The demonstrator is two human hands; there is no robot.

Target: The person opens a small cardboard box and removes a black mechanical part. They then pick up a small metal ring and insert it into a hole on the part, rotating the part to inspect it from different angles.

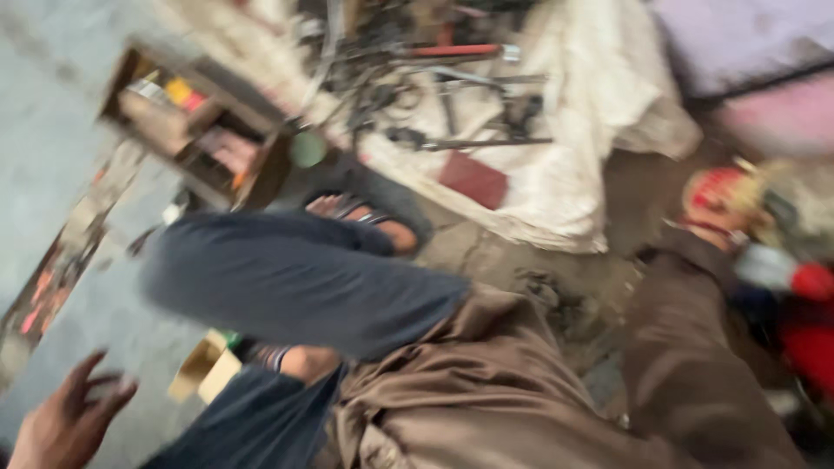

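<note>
Brown cloth (486,391) is covering your lap while your left hand (65,421) is hovering low, fingers spread and holding nothing; your right hand is lying out of view. Nearest it, a small cardboard box (207,369) is sitting by your sandalled foot (369,217). You seem to be between grips, turning. Farther off, a wooden box (195,130) is holding small coloured items, and blurred metal tools (452,87) are lying on a pale sack (573,130).

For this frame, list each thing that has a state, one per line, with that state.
left hand: open, fingers spread, empty
wooden box: open, small items inside
white cloth: spread on the ground, tools on it
red-handled tool: lying flat on the cloth
sandal: worn on a foot
cardboard box: open
</note>
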